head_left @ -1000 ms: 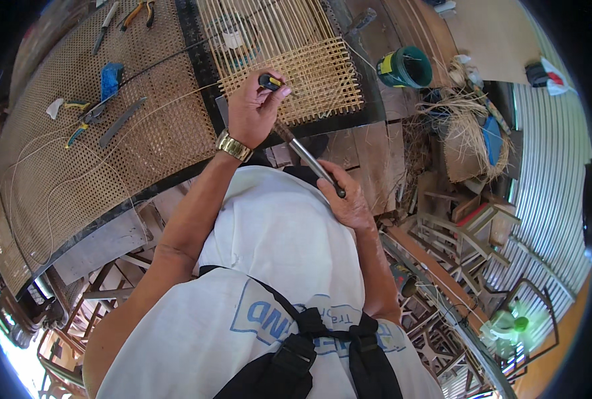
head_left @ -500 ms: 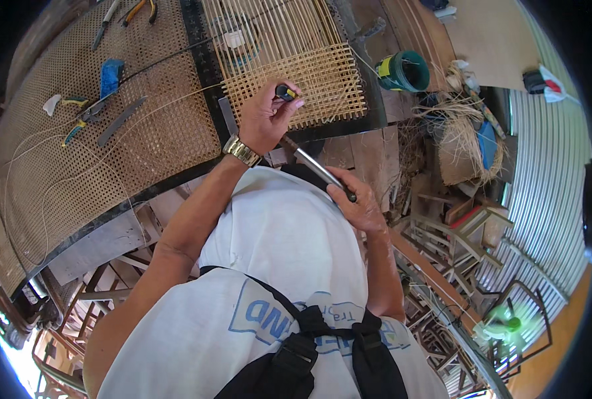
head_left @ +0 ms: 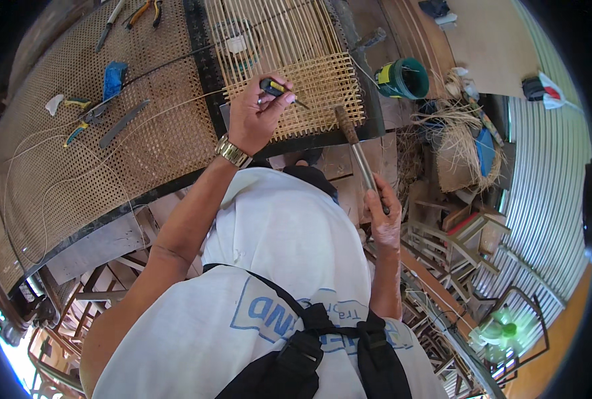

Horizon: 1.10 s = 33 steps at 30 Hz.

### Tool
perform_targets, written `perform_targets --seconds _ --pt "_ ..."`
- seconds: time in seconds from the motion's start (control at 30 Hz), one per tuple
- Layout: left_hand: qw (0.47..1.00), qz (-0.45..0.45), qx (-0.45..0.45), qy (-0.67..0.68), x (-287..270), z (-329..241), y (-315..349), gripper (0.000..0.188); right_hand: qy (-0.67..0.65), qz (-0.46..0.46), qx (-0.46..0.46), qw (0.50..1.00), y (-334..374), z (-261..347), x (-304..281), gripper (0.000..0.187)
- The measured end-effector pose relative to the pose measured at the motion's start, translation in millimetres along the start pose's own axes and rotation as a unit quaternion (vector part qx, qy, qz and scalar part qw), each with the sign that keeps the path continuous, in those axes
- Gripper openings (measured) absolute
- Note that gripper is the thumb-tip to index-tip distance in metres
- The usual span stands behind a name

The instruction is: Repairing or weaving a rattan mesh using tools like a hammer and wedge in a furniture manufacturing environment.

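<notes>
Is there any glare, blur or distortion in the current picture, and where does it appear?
Head view, lower left: glare washes out the edge; head view, lower right: the green fan is blurred; head view, right: the ribbed wall looks bent by the fisheye lens; head view, centre: the left hand and its black-and-yellow tool look fairly clear.

Just behind the left hand (head_left: 252,121) sits a gold-toned, metal-link wristwatch (head_left: 232,151); behind the right hand (head_left: 384,218) the wrist is bare. Between the forearms spreads a white T-shirt (head_left: 282,223) with blue lettering (head_left: 264,314), black webbing straps (head_left: 318,318) and buckles (head_left: 301,356) across it. Black cloth (head_left: 309,178) shows past its hem.
</notes>
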State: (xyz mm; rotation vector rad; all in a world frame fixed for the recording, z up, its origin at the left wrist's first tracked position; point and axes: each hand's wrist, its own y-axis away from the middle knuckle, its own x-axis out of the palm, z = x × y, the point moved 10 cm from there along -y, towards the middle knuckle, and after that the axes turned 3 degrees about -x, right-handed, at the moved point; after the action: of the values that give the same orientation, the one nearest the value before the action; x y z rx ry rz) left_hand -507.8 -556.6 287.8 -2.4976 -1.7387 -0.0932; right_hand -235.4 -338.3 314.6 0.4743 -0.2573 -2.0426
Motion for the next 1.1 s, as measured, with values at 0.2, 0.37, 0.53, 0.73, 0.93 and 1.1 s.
perform_targets --seconds 0.2,0.37,0.53,0.73,0.93,1.1 --pt "1.000 0.010 -0.007 0.027 10 7 14 0.026 0.017 0.003 0.009 1.000 7 -4 -3 0.043" --pt "0.998 0.050 -0.012 -0.043 20 6 20 0.027 -0.010 -0.014 -0.010 1.000 5 1 -2 0.041" --pt "0.997 0.056 0.016 -0.044 24 3 24 0.028 0.055 0.011 -0.037 0.998 -2 4 18 0.039" --pt "1.000 -0.022 0.014 0.016 -11 11 0 0.024 0.037 -0.047 -0.025 0.998 6 0 12 0.044" --pt "0.993 -0.104 0.010 0.049 -47 24 -47 0.024 0.049 -0.039 -0.057 0.996 -21 17 11 0.039" --pt "0.999 -0.032 0.033 -0.015 -20 7 -46 0.022 0.030 -0.022 -0.063 0.997 -33 22 20 0.039"
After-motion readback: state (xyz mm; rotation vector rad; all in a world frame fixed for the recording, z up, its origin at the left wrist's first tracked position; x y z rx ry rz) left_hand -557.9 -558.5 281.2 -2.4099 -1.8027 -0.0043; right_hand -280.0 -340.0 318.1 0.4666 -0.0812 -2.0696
